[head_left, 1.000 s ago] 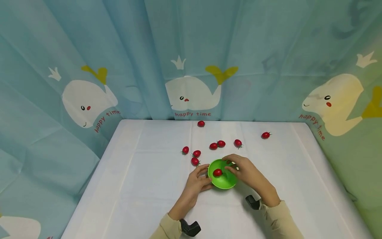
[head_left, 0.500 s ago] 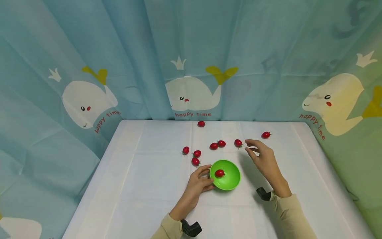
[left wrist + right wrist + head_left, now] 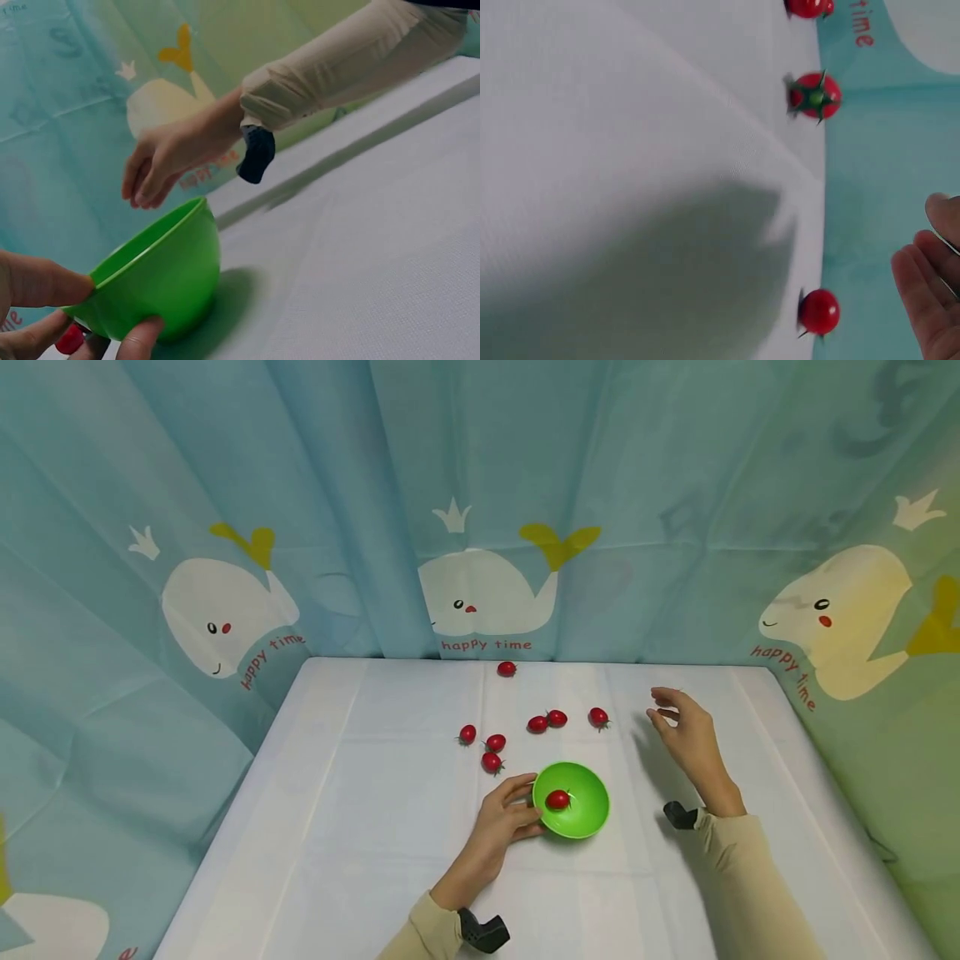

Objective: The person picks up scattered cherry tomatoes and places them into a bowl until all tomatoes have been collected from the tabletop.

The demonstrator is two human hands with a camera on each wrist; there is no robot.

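Note:
My left hand (image 3: 498, 827) grips the left side of a small green bowl (image 3: 592, 818), fingers and thumb on its rim and wall. One cherry tomato (image 3: 557, 800) lies in the bowl. In the left wrist view the bowl (image 3: 176, 277) hides its contents. My right hand (image 3: 690, 735) hovers over the back right of the table, fingers loosely bent and holding nothing. It covers a tomato there in the head view; the right wrist view shows that tomato (image 3: 819, 311) on the cloth, apart from the right hand (image 3: 934, 277).
Several cherry tomatoes lie on the white table (image 3: 375, 827): one at the back edge (image 3: 507, 669), a touching pair (image 3: 537, 724), a single tomato (image 3: 598, 717) right of it, and a cluster (image 3: 495, 743) near the left hand. A curtain (image 3: 337, 485) hangs behind the table.
My right hand has left the bowl, where a tomato stays, and has moved right and away from me over the table. The left hand and bowl have shifted slightly right.

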